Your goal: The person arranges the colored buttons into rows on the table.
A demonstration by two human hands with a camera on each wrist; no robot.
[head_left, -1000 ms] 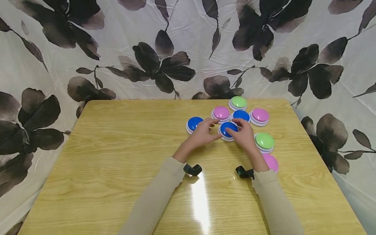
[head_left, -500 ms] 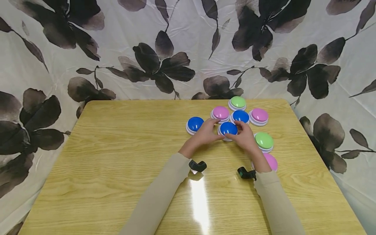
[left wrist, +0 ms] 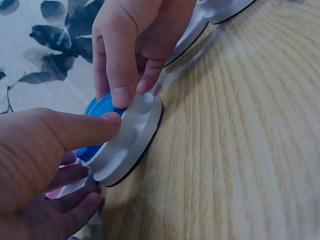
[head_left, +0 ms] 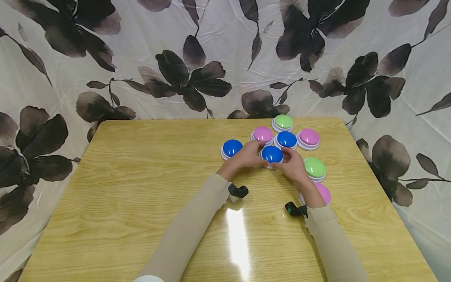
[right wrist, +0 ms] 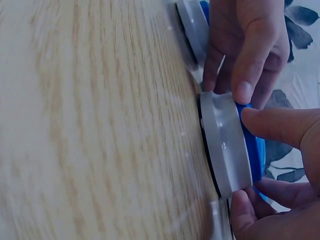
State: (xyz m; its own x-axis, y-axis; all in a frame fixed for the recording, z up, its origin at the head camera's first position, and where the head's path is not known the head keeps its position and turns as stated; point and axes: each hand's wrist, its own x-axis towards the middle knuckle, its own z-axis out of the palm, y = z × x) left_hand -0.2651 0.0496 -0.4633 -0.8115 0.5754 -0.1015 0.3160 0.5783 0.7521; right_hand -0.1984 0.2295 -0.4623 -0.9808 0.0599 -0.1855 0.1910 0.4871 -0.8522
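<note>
**Blue-domed push button (head_left: 272,154) gripped from both sides at the near edge of a cluster**

Location: the held button is on the right half of the wood-grain table (head_left: 134,199), directly in front of the rear blue button (head_left: 286,139) and the rear-left pink button (head_left: 262,134). The green button (head_left: 315,167) sits to its right, beyond the gripping fingers.

Governing relation: the item lies between the fingers. The left hand (head_left: 248,156) bounds its left side and the right hand (head_left: 293,166) its right. Neither is judged nearer. The piece is round, with no long axis to line up; in my judgement, any shift turns on both hands bearing evenly and on the narrow space behind.

Finger state: both hands are grasping this one button, thumbs on the near side, other fingers bent around the flanks and partly hidden.

Differences between views: the head view gives the layout, but the thumbs cover part of the near side. The left wrist view exposes the white base (left wrist: 131,134), with the left thumb (left wrist: 89,129) and right thumb (left wrist: 120,72) close together along the dome's edge. The right wrist view shows a dark rim (right wrist: 206,145) under the base, not discernible from above. Whether that rim rests fully on the table or is slightly raised cannot be determined.
</note>
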